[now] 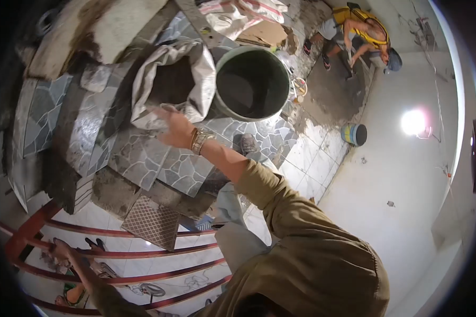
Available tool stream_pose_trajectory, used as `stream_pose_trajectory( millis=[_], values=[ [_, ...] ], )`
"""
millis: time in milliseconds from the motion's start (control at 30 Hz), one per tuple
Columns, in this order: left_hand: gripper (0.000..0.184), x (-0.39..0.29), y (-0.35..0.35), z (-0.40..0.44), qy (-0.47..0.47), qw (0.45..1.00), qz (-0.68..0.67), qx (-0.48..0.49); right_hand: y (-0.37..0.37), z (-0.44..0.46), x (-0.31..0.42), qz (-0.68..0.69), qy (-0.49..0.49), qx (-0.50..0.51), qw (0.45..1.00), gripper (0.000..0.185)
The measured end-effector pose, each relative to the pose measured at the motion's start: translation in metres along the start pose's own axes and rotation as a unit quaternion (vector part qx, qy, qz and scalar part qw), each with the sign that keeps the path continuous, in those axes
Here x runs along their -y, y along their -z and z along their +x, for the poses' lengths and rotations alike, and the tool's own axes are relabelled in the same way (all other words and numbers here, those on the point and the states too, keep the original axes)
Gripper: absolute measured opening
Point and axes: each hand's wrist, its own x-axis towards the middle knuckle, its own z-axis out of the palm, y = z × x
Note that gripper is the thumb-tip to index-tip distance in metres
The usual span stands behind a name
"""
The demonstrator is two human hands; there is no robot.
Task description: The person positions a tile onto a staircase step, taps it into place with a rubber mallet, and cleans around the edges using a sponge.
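My left hand (63,250) is closed around a red metal railing (98,230) at the lower left. My right hand (173,128), with a metal wristwatch (202,140) on the wrist, reaches to the near rim of a white woven sack (203,79). Its fingers are smeared by motion, so I cannot see whether they grip the rim. The sack's mouth gapes, with dark material inside. Close beside it stands a large greenish bucket (222,98) with a dark interior.
Stone-patterned tiles (182,166) cover the steps underfoot. A brown patterned tile (152,222) leans by the railing. At upper right a person (360,34) bends over wet cement (333,87) with a tool. A small paint bucket (354,134) lies near the wall. Another sack (243,16) lies behind.
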Motion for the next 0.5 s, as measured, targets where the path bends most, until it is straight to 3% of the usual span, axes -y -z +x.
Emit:
stream_pose_trajectory(
  millis=[33,67,100,133,167,233,267,300,333,367,400,467,500],
  values=[
    [0.059,-0.042,0.042,-0.037,0.003,0.997,-0.008,-0.078,-0.008,-0.010,-0.021,-0.048,0.050,0.008,0.998,0.033],
    [0.060,-0.084,0.083,-0.076,-0.001,0.994,-0.078,-0.074,-0.016,-0.032,-0.040,-0.048,0.067,0.010,0.997,0.037],
    [0.050,-0.112,0.094,-0.112,0.012,0.930,-0.368,0.020,-0.024,-0.054,-0.058,-0.048,0.084,0.013,0.995,0.041],
    [0.039,-0.169,0.143,-0.167,-0.123,0.848,-0.511,0.068,-0.029,-0.089,-0.074,-0.004,0.069,0.013,0.998,0.043],
    [0.026,-0.219,0.174,-0.222,-0.126,0.726,-0.643,0.209,-0.018,-0.120,-0.086,0.041,-0.003,0.072,0.997,0.041],
    [0.019,-0.339,0.269,-0.353,-0.204,0.550,-0.737,0.334,0.006,-0.180,-0.119,0.093,-0.125,0.157,0.975,0.034],
    [0.017,-0.380,0.300,-0.410,-0.156,0.424,-0.738,0.502,0.018,-0.208,-0.136,0.097,-0.176,0.179,0.963,0.031],
    [0.019,-0.438,0.304,-0.439,-0.380,0.417,-0.686,0.459,0.030,-0.241,-0.147,0.161,-0.259,0.160,0.939,0.029],
    [0.019,-0.494,0.328,-0.472,-0.396,0.380,-0.670,0.500,0.042,-0.273,-0.159,0.222,-0.338,0.126,0.906,0.028],
    [0.023,-0.539,0.317,-0.520,-0.381,0.389,-0.639,0.544,0.048,-0.303,-0.180,0.256,-0.394,0.108,0.876,0.027],
    [0.038,-0.577,0.292,-0.560,-0.458,0.409,-0.551,0.565,0.071,-0.308,-0.180,0.201,-0.382,0.153,0.889,0.026],
    [0.059,-0.633,0.264,-0.621,-0.527,0.523,-0.308,0.595,0.069,-0.344,-0.215,0.225,-0.440,0.173,0.852,0.025],
    [0.065,-0.645,0.249,-0.639,-0.579,0.545,-0.241,0.556,0.060,-0.356,-0.237,0.212,-0.387,0.167,0.882,0.024]
  ],
)
